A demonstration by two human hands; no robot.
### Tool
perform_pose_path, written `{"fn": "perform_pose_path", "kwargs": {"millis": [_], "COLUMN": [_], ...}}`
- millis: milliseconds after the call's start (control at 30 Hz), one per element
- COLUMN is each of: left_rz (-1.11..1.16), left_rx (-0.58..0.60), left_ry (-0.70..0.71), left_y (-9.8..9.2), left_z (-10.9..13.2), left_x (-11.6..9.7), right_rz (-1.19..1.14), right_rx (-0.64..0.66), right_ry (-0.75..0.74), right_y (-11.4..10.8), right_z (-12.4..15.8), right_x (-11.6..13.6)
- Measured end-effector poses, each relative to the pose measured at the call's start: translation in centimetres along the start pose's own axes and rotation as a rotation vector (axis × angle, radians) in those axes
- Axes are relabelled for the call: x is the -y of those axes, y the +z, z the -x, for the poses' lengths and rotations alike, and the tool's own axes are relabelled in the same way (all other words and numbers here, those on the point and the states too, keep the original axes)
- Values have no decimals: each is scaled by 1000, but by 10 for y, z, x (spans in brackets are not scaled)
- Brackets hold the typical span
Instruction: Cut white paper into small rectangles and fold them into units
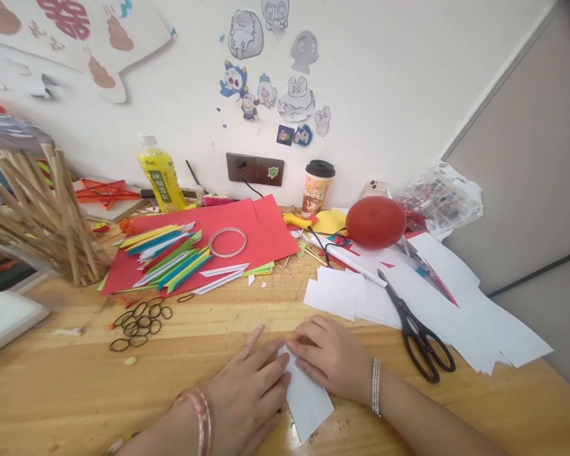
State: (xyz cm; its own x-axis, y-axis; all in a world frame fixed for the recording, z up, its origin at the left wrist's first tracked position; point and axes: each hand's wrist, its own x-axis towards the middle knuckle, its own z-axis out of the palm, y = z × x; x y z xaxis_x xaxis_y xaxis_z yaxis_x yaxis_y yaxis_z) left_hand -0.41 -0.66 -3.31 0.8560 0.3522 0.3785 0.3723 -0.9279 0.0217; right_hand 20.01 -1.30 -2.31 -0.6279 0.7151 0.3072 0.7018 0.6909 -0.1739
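A narrow piece of white paper (308, 402) lies slanted on the wooden table, its upper end between my two hands. My left hand (249, 392) rests along the paper's left edge, fingers spread, the fingertips pressing on it. From the right, my right hand (335, 358) holds the top of the paper, its fingers bent and thumb and fingertips together there. Beyond my hands lie small white sheets (335, 292), and black scissors (415, 332) rest to the right of them.
Folded coloured strips (171, 256) and a ring (227, 242) lie on red paper (261, 234). Black rubber bands (140, 324) are at left, near wooden sticks (52, 209). A bottle (159, 174), a lidded cup (317, 187) and a red balloon (376, 221) stand near the wall.
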Motion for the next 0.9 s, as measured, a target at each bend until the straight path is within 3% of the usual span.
{"fn": "perform_pose_path", "kwargs": {"millis": [167,433,600,767,900], "left_rz": [-27,-94,-73,72,-81], "left_rx": [17,-22,-175,-233,-229], "left_ry": [60,-18,64,125,133], "left_y": [-4,0,-1,-6,2], "left_z": [-1,2,4,1,5], "left_x": [3,-2,-2,1,7], "right_rz": [-27,-133,-69,24,-132], "right_rx": [50,41,94,-31,-136], "right_ry": [40,99,103,191,229], "right_y": [-13,-32,-23,-21,-23], "right_z": [3,10,7,8,7], "right_x": [0,-2,-4,-13,-4]}}
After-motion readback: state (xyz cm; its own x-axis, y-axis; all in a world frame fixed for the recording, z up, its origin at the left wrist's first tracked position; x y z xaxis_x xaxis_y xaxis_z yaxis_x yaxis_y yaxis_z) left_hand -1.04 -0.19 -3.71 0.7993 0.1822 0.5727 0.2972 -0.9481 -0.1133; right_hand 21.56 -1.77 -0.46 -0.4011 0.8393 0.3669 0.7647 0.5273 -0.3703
